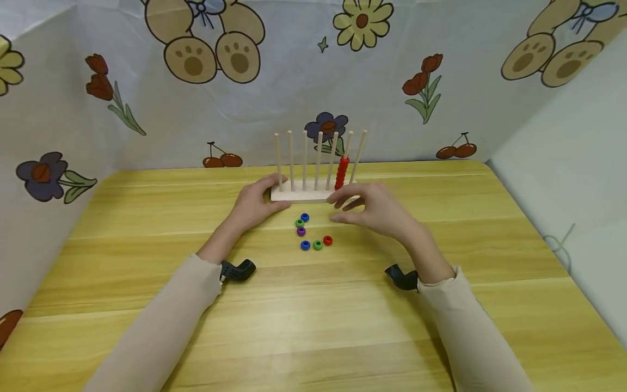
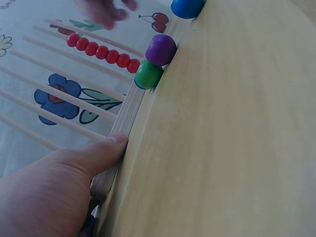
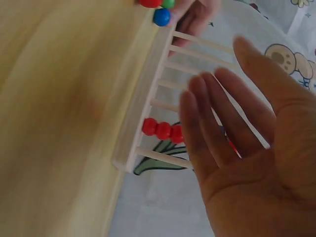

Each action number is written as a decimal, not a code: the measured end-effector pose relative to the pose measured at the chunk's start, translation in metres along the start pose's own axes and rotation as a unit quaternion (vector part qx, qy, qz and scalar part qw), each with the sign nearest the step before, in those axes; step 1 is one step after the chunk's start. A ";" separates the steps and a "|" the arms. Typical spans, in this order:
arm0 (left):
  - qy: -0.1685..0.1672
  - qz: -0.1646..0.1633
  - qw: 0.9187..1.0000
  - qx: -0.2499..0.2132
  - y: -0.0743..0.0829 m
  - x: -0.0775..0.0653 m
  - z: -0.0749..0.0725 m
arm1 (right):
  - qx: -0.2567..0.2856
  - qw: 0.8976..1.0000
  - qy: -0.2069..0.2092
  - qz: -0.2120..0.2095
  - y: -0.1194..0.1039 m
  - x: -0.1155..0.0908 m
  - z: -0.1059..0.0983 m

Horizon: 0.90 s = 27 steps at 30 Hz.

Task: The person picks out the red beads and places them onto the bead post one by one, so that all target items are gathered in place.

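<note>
A wooden bead stand (image 1: 305, 194) with several upright pegs sits toward the back of the table. Red beads (image 1: 341, 173) are stacked on its second peg from the right. My left hand (image 1: 254, 201) grips the stand's left end, with the thumb along the front of the base. Over the right front of the stand, my right hand (image 1: 374, 209) hovers with fingers apart and loosely bent; its palm is bare in the right wrist view. Loose beads lie in front of the stand: blue (image 1: 305, 216), green (image 1: 300, 223), purple (image 1: 301, 231), and a row of blue, green and red (image 1: 327, 240).
The wooden table (image 1: 313, 326) extends around the stand. Behind it hangs a white cloth (image 1: 274, 109) printed with flowers and bears. A dark wrist camera (image 1: 238, 270) juts from the left cuff, another (image 1: 401, 277) from the right. A pale cord (image 1: 560, 247) hangs at the right.
</note>
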State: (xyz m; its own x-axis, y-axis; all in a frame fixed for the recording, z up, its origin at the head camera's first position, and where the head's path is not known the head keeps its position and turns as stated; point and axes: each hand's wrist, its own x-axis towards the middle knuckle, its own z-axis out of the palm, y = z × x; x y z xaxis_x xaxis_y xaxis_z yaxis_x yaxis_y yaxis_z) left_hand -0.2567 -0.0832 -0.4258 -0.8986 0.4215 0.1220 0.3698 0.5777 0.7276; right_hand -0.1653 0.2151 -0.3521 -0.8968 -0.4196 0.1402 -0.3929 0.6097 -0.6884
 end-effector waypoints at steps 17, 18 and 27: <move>0.003 0.001 1.000 0.010 -0.001 0.002 -0.001 | 0.008 0.990 -0.138 0.031 0.008 0.008 0.027; 0.003 0.000 1.000 0.008 0.000 0.002 0.000 | 0.005 0.990 -0.136 0.027 0.009 0.008 0.027; 0.007 -0.002 1.000 0.004 -0.002 0.000 0.002 | -0.017 0.992 -0.123 0.010 0.013 0.008 0.033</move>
State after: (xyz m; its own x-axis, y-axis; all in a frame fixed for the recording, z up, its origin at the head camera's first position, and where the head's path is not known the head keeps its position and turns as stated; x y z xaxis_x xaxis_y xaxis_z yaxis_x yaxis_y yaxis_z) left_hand -0.2571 -0.0829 -0.4282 -0.9036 0.4085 0.1286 0.3676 0.5858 0.7223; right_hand -0.1711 0.1970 -0.3834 -0.8293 -0.5561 -0.0546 -0.3856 0.6403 -0.6643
